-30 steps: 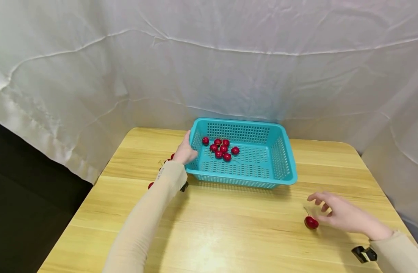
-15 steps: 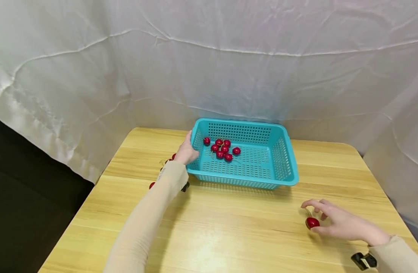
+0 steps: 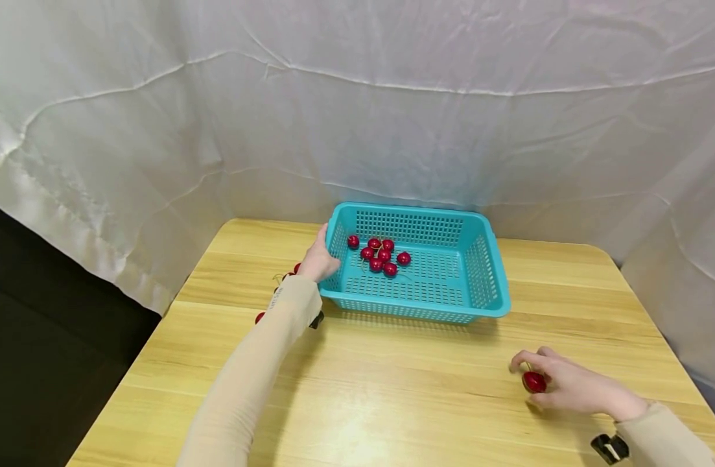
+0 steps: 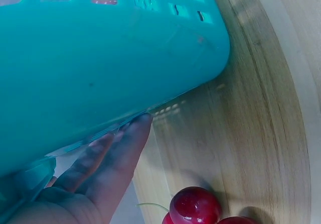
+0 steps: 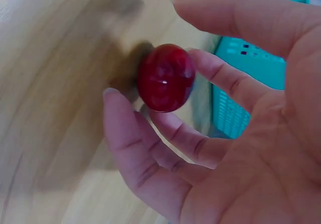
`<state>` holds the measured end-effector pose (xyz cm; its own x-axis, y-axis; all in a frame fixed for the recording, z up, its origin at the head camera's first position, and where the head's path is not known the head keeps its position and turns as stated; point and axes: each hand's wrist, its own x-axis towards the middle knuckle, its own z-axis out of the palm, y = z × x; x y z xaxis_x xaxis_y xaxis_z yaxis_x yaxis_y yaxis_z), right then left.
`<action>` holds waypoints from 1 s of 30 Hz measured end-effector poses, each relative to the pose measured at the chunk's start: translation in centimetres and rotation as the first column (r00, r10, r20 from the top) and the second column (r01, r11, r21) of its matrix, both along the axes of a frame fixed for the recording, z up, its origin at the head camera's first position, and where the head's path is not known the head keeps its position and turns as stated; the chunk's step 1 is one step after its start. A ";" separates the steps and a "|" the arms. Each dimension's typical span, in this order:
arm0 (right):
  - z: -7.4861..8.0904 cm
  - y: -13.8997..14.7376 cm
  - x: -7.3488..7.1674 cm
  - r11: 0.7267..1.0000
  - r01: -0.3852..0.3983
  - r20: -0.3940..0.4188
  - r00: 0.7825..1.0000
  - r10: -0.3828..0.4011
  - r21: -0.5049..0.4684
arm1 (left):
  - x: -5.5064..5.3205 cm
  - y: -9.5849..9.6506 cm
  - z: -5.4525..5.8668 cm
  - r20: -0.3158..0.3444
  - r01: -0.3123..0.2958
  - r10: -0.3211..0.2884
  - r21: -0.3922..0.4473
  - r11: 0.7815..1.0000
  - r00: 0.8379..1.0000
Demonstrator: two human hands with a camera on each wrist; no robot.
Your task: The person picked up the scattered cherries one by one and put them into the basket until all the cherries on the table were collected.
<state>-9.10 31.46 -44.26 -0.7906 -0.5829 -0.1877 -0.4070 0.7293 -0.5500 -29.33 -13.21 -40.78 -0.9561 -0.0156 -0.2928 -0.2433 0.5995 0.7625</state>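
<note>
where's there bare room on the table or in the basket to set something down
Room: the yellow wooden table between the beige left sleeve and right hand, and right of the rectangular turquoise plastic basket; also the basket's right half. Crowded: its left half, with glossy red round cherries, and the table just left, with the left hand and loose cherries.

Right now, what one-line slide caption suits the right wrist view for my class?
Right hand over a table, fingers spread around a cherry, basket beyond.
</note>
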 end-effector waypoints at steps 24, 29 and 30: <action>-0.6 -1.7 -0.3 0.987 0.105 -0.032 0.994 -0.101 0.125 | 0.1 -0.1 0.0 0.015 -0.003 0.003 0.012 1.000 1.000; -0.8 -1.9 -0.3 0.982 0.127 -0.063 0.991 -0.119 0.137 | 0.1 -0.1 0.1 0.014 0.001 -0.001 0.015 1.000 1.000; -0.8 -1.9 -0.4 0.981 0.131 -0.070 0.990 -0.122 0.140 | 0.2 -0.1 0.1 0.015 0.003 -0.003 0.015 1.000 1.000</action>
<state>-9.46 29.56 -45.07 -0.8688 -0.4475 -0.2117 -0.3357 0.8469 -0.4124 -29.17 -13.30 -40.71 -0.9516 -0.0085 -0.3072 -0.2531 0.5884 0.7679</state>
